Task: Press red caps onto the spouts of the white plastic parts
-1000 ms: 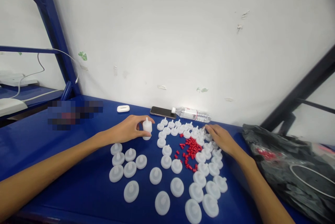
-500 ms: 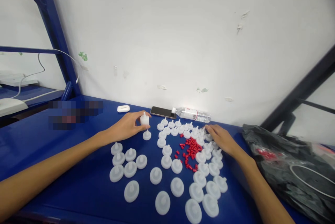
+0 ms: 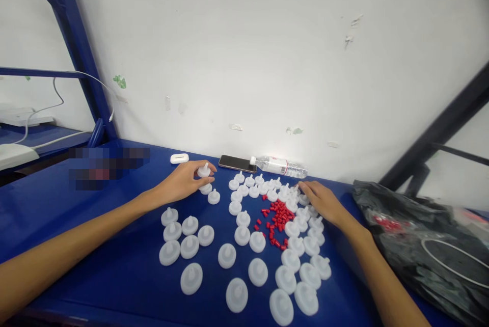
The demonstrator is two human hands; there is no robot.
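Note:
My left hand (image 3: 186, 179) is closed around a white plastic disc with a nozzle (image 3: 204, 169), gripped between thumb and fingers. Just below those fingers, partly hidden by them, is another white disc (image 3: 206, 188), and a further disc (image 3: 214, 196) stands nozzle up on the table beside it. My right hand (image 3: 320, 200) lies at the far right of the disc cluster, fingertips pinched at the nozzle of a white disc (image 3: 295, 192); its grip is partly hidden. Small red caps (image 3: 280, 215) lie loose in a pile, ringed by many white discs (image 3: 242, 235).
Along the wall lie a white case (image 3: 179, 158), a dark phone (image 3: 237, 163) and a clear bottle (image 3: 281, 166). At right sits a black plastic bag (image 3: 420, 245) with red pieces on it. Several discs (image 3: 189, 247) stand on the blue table (image 3: 114, 266) at left.
My left hand has tilted and shifted slightly left; the white piece in it now appears as two discs, one in the fingers and one lower. My right hand has barely moved.

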